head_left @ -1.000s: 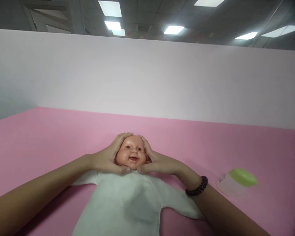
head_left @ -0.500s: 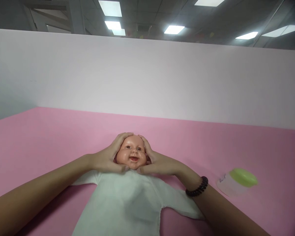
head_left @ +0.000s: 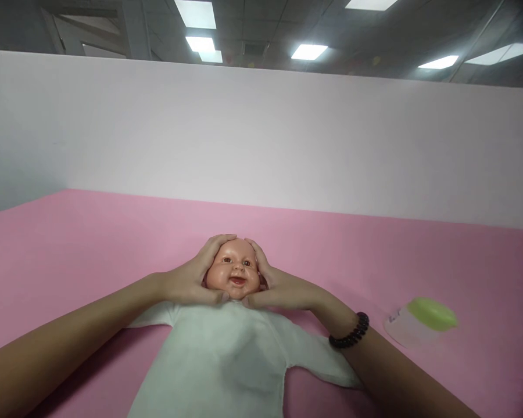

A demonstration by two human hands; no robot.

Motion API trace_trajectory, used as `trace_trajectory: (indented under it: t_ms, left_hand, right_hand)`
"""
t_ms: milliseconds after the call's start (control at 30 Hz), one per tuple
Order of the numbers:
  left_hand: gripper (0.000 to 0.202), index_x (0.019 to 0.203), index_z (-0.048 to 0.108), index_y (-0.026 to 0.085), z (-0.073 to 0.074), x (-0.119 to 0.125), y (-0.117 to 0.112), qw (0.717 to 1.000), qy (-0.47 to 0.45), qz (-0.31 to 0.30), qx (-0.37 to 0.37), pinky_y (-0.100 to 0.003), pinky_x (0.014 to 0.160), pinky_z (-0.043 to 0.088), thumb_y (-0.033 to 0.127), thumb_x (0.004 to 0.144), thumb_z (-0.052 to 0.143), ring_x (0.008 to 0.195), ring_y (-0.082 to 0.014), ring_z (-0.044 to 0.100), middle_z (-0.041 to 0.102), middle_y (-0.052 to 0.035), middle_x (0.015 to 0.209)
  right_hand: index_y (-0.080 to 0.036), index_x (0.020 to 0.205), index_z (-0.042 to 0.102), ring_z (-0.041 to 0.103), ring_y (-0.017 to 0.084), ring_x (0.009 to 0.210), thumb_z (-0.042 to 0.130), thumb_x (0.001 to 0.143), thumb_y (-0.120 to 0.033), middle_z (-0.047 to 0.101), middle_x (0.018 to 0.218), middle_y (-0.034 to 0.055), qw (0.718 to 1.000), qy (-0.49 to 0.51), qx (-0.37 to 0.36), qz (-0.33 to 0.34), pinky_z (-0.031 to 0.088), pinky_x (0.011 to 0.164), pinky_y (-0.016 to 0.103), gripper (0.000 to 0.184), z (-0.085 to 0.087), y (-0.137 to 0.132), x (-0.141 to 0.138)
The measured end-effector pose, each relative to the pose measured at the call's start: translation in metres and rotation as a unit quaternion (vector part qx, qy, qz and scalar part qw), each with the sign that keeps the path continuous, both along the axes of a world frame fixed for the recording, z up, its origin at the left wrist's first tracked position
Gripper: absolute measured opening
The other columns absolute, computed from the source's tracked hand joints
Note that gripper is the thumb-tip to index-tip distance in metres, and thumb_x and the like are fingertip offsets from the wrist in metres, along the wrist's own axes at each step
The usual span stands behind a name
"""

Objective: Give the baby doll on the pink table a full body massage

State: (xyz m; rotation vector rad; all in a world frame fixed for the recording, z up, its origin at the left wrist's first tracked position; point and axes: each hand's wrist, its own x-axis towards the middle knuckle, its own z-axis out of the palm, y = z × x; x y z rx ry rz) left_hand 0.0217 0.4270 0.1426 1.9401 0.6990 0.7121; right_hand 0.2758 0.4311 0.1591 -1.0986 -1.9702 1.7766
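Observation:
A baby doll (head_left: 234, 273) lies on its back on the pink surface, face up, with its head away from me. It wears a white long-sleeved top (head_left: 218, 360) with the arms spread to the sides. My left hand (head_left: 194, 281) is wrapped round the left side of the doll's head, thumb under the chin and fingers along the crown. On the other side my right hand (head_left: 281, 287) cups the head the same way, its thumb at the chin. The fingertips behind the head are partly hidden. A dark beaded band circles my right wrist.
To the right, a translucent container with a light green lid (head_left: 432, 314) rests on the pink surface (head_left: 113, 232), tipped on its side or tilted. A white partition (head_left: 261, 133) rises behind the surface. Ceiling lights show above it.

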Motion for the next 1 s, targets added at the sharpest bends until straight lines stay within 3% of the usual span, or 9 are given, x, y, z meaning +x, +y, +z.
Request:
trace_trajectory:
  t_ms: [233, 533, 733, 933, 1000]
  left_hand:
    - [0.101, 0.153, 0.018, 0.032, -0.0032, 0.0020, -0.0008, 1.000, -0.015, 0.005, 0.010, -0.048, 0.102, 0.057, 0.022, 0.076, 0.083, 0.141, -0.0361, 0.048, 0.027, -0.0178, 0.159]
    - [0.098, 0.151, 0.021, 0.029, 0.0002, 0.0006, 0.0021, 0.999, 0.004, 0.002, 0.044, -0.053, 0.108, 0.052, 0.011, 0.071, 0.072, 0.145, -0.0375, 0.041, 0.031, -0.0165, 0.157]
    - [0.097, 0.151, 0.021, 0.031, 0.0007, 0.0036, -0.0008, 1.000, -0.005, 0.011, 0.026, -0.049, 0.102, 0.056, 0.017, 0.074, 0.078, 0.141, -0.0356, 0.048, 0.032, -0.0168, 0.156]
    - [0.098, 0.151, 0.019, 0.031, 0.0014, 0.0015, 0.0008, 1.000, 0.000, -0.006, 0.025, -0.052, 0.105, 0.053, 0.010, 0.072, 0.074, 0.143, -0.0371, 0.045, 0.031, -0.0176, 0.156]
    - [0.099, 0.153, 0.016, 0.032, 0.0026, -0.0010, 0.0022, 1.000, -0.004, -0.029, 0.009, -0.053, 0.106, 0.052, 0.014, 0.076, 0.074, 0.143, -0.0374, 0.044, 0.028, -0.0179, 0.158]
  right_hand:
    - [-0.035, 0.154, -0.037, 0.039, 0.025, 0.149, 0.088, 0.078, -0.039, 0.019, 0.168, 0.0155, 0.999, 0.027, -0.018, 0.003, 0.039, 0.120, 0.041, 0.147, 0.0018, -0.0014, -0.0029]
    - [-0.033, 0.153, -0.039, 0.058, 0.028, 0.130, 0.078, 0.085, -0.024, 0.048, 0.151, 0.0157, 1.000, -0.005, -0.011, 0.002, 0.046, 0.110, 0.050, 0.135, 0.0011, -0.0004, -0.0013]
    - [-0.034, 0.155, -0.036, 0.037, 0.028, 0.150, 0.089, 0.075, -0.039, 0.020, 0.167, 0.0171, 1.000, 0.018, -0.012, -0.008, 0.036, 0.121, 0.044, 0.148, 0.0028, -0.0026, -0.0042]
    - [-0.032, 0.155, -0.036, 0.059, 0.027, 0.126, 0.081, 0.082, -0.025, 0.050, 0.147, 0.0155, 1.000, 0.010, -0.019, -0.003, 0.046, 0.108, 0.048, 0.138, 0.0026, -0.0013, -0.0022]
    - [-0.032, 0.155, -0.036, 0.061, 0.026, 0.121, 0.080, 0.081, -0.023, 0.051, 0.144, 0.0148, 1.000, 0.013, -0.022, 0.005, 0.047, 0.105, 0.047, 0.138, 0.0026, 0.0006, -0.0006]
